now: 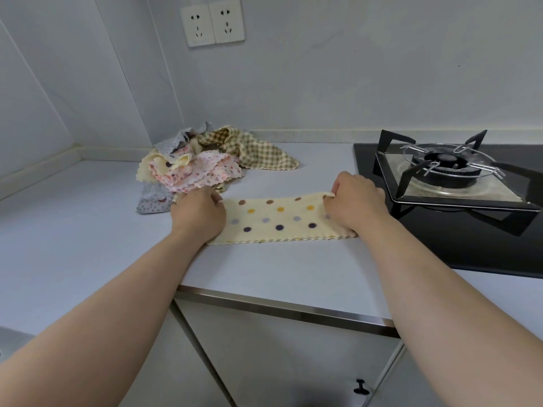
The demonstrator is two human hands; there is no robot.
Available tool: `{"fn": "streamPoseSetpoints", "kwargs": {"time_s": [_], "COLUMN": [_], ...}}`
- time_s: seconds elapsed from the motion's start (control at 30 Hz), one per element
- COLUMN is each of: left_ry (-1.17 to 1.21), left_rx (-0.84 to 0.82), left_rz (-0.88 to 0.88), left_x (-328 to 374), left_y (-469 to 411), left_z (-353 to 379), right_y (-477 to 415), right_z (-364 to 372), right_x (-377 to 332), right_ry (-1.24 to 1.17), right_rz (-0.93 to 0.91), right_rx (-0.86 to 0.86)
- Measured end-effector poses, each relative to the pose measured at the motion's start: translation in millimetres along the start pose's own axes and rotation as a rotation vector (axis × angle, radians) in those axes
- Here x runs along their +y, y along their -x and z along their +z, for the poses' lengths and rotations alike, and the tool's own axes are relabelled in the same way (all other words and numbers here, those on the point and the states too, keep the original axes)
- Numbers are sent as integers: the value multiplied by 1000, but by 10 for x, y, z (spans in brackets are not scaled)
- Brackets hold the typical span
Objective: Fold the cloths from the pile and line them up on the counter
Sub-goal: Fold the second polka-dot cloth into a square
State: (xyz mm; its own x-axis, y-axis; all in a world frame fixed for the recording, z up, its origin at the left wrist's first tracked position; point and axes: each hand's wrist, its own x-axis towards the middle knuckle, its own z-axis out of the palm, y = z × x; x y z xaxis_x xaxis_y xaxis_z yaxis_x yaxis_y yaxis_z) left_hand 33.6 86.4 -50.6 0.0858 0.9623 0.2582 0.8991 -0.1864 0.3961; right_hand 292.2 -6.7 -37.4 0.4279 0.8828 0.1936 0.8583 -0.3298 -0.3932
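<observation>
A dotted cloth (pixel 279 218), apparently folded once into a strip, is held flat on the counter (pixel 88 230). Its left end is gripped by the left hand (pixel 199 212) and its far right corner pinched by the right hand (pixel 355 205). A second fold, end over end with edges matched, seems called for. The pile (pixel 205 165) is seen at 11 o'clock, a hob (pixel 458 201) at 3, wall sockets (pixel 213 22) at 12.

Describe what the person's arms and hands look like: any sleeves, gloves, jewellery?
Both forearms are bare as far as the frame's edge, with no sleeve showing. The left hand and right hand wear no gloves, and neither wrist carries a watch or bracelet. The fingers are largely hidden, so rings cannot be ruled out.
</observation>
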Motion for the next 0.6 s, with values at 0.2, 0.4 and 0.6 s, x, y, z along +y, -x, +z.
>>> {"fn": "streamPoseSetpoints", "kwargs": {"time_s": [0.2, 0.4, 0.6], "left_ry": [364, 502, 617], "left_rx": [-9, 63, 151], "left_rz": [-77, -43, -95], "left_x": [56, 81, 99], "left_y": [6, 32, 35], "left_z": [-18, -17, -100], "right_y": [-18, -35, -41], "right_z": [14, 15, -65], "right_x": [12, 23, 39], "right_ry": [-65, -162, -506], "right_rz": [-16, -11, -53], "right_rx": [-6, 19, 51]}}
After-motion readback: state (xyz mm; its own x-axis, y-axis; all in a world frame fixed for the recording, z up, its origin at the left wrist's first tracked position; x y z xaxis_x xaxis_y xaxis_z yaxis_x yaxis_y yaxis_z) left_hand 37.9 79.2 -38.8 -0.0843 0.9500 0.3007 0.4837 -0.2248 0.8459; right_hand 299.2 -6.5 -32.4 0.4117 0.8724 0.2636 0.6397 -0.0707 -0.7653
